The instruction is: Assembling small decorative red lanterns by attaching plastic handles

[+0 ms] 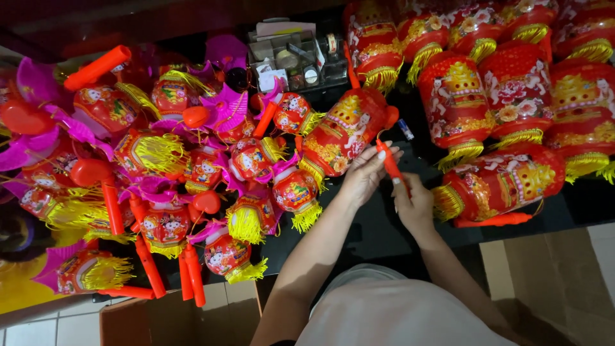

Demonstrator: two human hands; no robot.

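My left hand (364, 174) and my right hand (415, 204) meet over the dark table (378, 230) and hold a thin orange-red handle stick (391, 163). The stick leads up to a red and gold paper lantern (346, 131) with a yellow fringe, lying tilted just above my left hand. My right hand grips the stick's lower end; my left fingers pinch it nearer the lantern.
Several small red lanterns with pink trims and orange handles (166, 186) pile at the left. Larger red lanterns (512, 96) crowd the right, one lying beside my right hand (500, 182). A clear plastic organiser box (288, 61) sits at the back. Cardboard boxes (557, 282) stand below.
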